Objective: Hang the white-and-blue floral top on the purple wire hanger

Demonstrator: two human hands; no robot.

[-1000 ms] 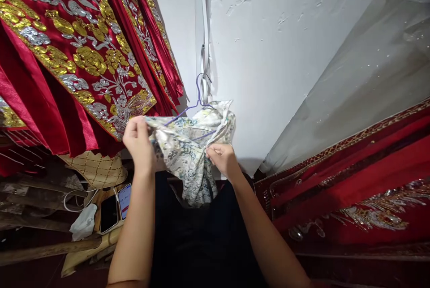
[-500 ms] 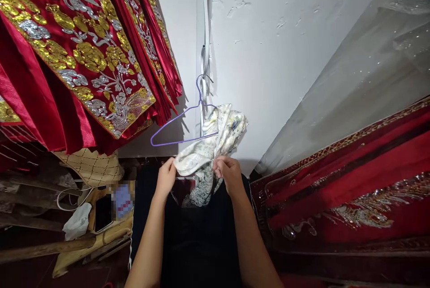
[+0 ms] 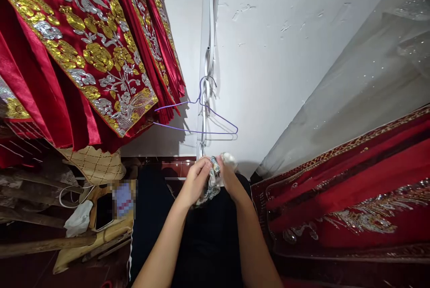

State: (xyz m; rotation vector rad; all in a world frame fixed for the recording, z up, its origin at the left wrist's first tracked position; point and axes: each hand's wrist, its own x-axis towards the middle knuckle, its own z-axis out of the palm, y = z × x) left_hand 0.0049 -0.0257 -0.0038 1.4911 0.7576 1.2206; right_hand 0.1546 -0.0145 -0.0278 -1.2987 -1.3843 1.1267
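A white patterned cloth garment is bunched up between my two hands, just above my lap. My left hand is closed on its left side, fingers pressed into the folds. On the other side, my right hand grips the same cloth, and a pale blurred part of it sticks out behind the knuckles. What kind of garment it is cannot be made out. Above my hands a bare purple hanger hangs by its hook from a white strap on the wall.
Red dresses with gold and silver sequins hang at the upper left. A sheer whitish fabric and a red embroidered cloth fill the right. At lower left, a phone and a white crumpled item lie on a wooden seat.
The garment has come off the purple hanger and is gathered lower, between my hands. My left hand has moved right, close to my right hand. The hanger has swung round.
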